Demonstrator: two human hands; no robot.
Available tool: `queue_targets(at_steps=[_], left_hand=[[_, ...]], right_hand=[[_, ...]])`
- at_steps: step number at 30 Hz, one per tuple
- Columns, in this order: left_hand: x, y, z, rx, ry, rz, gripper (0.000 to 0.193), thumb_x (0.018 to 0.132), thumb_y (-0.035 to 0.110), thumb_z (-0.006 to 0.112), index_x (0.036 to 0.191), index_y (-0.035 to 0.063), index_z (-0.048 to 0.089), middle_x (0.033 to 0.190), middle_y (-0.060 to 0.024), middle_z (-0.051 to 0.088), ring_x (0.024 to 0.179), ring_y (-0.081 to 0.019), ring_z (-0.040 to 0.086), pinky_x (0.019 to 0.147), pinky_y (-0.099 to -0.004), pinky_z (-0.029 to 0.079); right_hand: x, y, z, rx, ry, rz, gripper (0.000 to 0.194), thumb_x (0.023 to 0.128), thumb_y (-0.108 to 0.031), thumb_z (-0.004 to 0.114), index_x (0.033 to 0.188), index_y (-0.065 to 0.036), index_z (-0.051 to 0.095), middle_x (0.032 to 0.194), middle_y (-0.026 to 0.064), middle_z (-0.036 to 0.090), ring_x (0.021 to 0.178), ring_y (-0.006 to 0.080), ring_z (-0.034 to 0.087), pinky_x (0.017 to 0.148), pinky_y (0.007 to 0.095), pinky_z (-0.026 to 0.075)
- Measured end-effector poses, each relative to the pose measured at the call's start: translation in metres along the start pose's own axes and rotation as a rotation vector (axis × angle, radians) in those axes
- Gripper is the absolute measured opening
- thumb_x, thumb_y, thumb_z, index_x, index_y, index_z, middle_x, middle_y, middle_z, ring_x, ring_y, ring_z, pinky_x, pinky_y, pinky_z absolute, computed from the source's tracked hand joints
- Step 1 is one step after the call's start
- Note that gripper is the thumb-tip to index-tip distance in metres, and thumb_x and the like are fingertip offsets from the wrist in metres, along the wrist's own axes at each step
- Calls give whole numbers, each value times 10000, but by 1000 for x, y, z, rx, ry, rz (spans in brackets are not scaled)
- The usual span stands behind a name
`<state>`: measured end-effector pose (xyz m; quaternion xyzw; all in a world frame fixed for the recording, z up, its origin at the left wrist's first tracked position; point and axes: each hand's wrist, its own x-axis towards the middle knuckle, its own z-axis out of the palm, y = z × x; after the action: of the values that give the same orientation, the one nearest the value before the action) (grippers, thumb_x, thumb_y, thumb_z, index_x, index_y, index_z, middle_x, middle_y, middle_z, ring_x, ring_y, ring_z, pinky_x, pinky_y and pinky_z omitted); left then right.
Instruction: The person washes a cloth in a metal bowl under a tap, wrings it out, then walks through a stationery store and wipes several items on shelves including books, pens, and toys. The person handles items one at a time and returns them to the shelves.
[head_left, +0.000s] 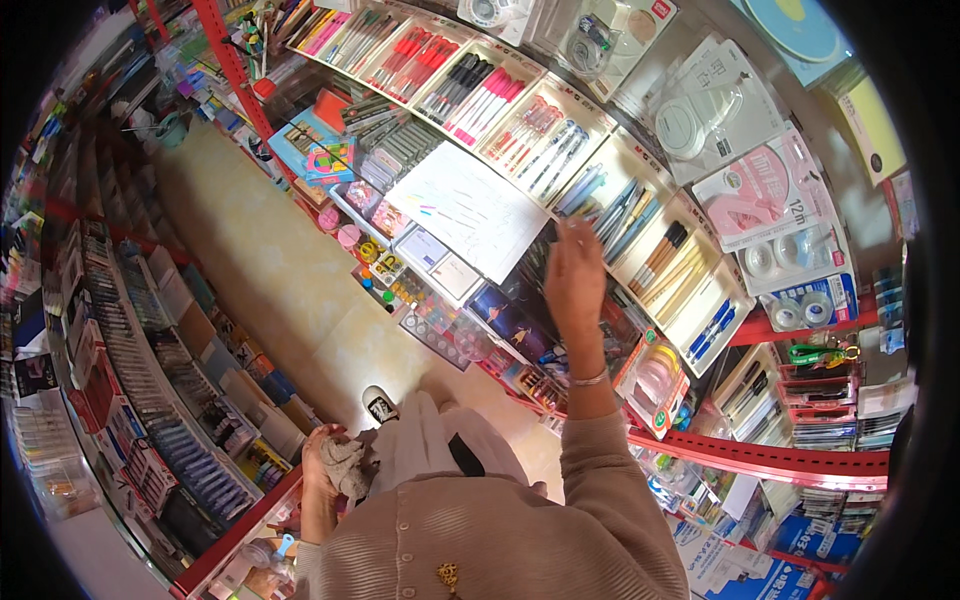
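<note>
In my left hand (318, 463), low beside my body, is a crumpled grey-brown cloth (346, 466). My right hand (576, 274) reaches over the shelf, its fingertips at the near edge of a white tray of pens (626, 217). Motion blurs its fingers, and I cannot tell whether anything is between them. Left of this hand lies a sheet of white paper (469, 206) with short coloured pen strokes and scribbles. Below the sheet are two small cards or boxes (454, 277) and a dark-blue notebook-like item (510, 319).
White pen trays hold red pens (412, 60), pink-capped pens (487, 105) and blue pens (709, 330). Packaged correction tape (750, 187) lies behind them. Red shelf edges (772, 457) border the display. A tiled aisle (262, 247) separates it from another stocked shelf (157, 390) on the left.
</note>
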<state>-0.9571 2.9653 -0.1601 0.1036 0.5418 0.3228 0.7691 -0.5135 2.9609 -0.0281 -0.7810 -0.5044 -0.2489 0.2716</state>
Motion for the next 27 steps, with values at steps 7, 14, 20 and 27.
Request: queue_targets(at_steps=[7, 14, 20, 27], left_hand=[[5, -3, 1, -38, -40, -10, 179, 915, 158, 501, 866, 20, 602, 708, -103, 610, 620, -225, 625, 563, -347, 553], [-8, 5, 9, 48, -4, 30, 181, 913, 162, 506, 865, 22, 609, 727, -97, 613, 634, -221, 627, 570, -345, 557], [-7, 4, 13, 3, -38, -1, 175, 903, 156, 503, 846, 29, 609, 751, -97, 622, 652, -229, 630, 582, -349, 563], [-3, 4, 12, 25, -39, -28, 159, 899, 150, 515, 831, 46, 615, 751, -94, 626, 644, -220, 626, 586, -336, 552]], right_hand=[[11, 38, 6, -134, -48, -5, 321, 791, -65, 628, 1107, -12, 599, 1203, 173, 531, 1047, 317, 535, 909, 444, 419], [8, 39, 0, -136, -82, -25, 345, 784, -80, 634, 1122, -26, 592, 1217, 154, 529, 1045, 302, 532, 968, 448, 375], [3, 39, 1, -162, -137, 2, 441, 783, -99, 643, 1212, -70, 540, 1289, 119, 470, 1088, 279, 521, 1005, 500, 346], [-7, 31, -9, -186, -151, 31, 495, 790, -97, 643, 1266, -91, 504, 1336, 118, 426, 1171, 276, 492, 1036, 560, 313]])
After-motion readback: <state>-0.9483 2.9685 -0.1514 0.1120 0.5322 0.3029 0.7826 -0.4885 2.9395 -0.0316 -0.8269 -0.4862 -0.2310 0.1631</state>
